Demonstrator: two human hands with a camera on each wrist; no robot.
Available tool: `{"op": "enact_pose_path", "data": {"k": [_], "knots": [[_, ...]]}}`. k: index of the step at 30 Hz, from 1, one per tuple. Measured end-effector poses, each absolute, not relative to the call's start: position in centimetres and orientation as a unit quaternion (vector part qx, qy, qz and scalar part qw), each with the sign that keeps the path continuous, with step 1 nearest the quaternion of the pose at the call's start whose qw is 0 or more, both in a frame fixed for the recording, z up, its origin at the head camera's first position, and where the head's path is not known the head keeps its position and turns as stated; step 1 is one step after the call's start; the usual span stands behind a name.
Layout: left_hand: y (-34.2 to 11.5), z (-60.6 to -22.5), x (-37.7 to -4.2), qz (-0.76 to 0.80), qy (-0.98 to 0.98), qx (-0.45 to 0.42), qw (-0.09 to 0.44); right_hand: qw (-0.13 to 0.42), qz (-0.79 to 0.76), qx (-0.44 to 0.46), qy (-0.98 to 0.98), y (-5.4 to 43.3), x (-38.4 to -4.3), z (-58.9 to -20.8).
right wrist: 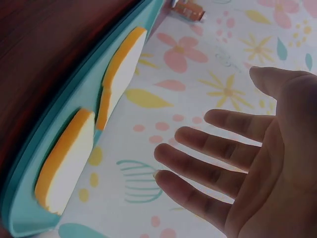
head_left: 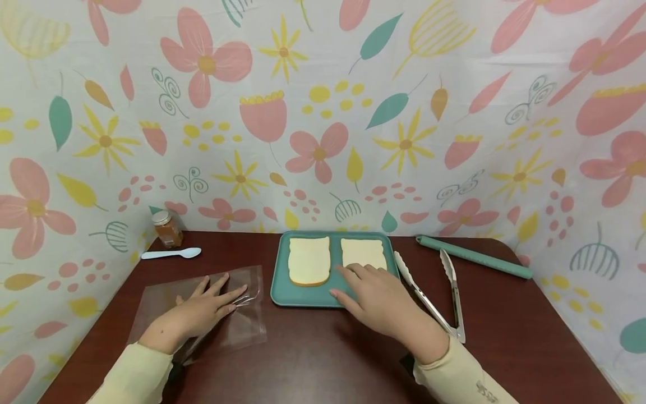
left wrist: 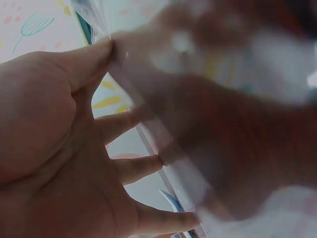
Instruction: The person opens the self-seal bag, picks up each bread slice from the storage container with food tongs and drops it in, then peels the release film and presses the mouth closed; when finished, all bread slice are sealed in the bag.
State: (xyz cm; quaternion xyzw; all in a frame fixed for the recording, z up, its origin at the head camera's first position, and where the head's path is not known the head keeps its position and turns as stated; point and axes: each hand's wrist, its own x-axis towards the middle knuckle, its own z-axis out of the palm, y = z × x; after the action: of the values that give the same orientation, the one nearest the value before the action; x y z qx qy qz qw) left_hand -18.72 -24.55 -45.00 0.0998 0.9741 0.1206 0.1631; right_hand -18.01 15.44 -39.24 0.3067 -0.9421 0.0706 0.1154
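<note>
The right hand [head_left: 378, 297] holds nothing: its grip is wide, the fingers loosely extended and the thumb well apart from them. It hovers over the near right part of the green tray [head_left: 298, 296], and the right wrist view shows its fingertips clear of the bread. The right slice [head_left: 363, 252] lies just to the far side of these fingers, its near edge hidden by them in the head view, so I cannot tell its long axis. The left slice [head_left: 309, 261] lies farther left on the tray, its long axis running near to far. The right hand is the nearer one to both slices.

The left hand [head_left: 202, 314] has a wide grip too, fingers spread straight, touching the clear plastic bag [head_left: 249, 325], which lies to the left and near of the tray.

Farther out, the metal tongs [head_left: 456, 297] stand spread on the worktop [head_left: 303, 365], just right of the tray, tips far and hinge near. The green rod [head_left: 474, 257] slants beyond them at the far right. A pale spoon [head_left: 171, 253] lies left to right at the far left, just near of the lidded jar [head_left: 169, 230].
</note>
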Motion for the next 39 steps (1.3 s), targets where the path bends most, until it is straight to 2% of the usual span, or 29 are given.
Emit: {"op": "enact_pose_path", "data": {"k": [6,19,26,33,39], "knots": [[-24.5,-44.8,-18.7,0.123,0.975,0.108,0.148,0.100,0.095,0.316,-0.939,14.3,-17.8,-38.8],[-24.3,-45.0,-18.5,0.105,0.984,0.122,0.074,0.089,0.091,0.334,-0.934,12.1,-17.8,-38.6],[-24.4,-45.2,-18.5,0.099,0.986,0.130,0.014,0.074,0.097,0.350,-0.929,10.9,-18.1,-38.7],[-24.2,-45.0,-18.5,0.115,0.986,0.122,-0.020,0.060,0.102,0.356,-0.927,10.2,-18.1,-38.4],[-23.9,-43.4,-17.9,0.116,0.981,0.127,-0.094,0.070,0.115,0.368,-0.920,9.8,-18.2,-38.4]]}}
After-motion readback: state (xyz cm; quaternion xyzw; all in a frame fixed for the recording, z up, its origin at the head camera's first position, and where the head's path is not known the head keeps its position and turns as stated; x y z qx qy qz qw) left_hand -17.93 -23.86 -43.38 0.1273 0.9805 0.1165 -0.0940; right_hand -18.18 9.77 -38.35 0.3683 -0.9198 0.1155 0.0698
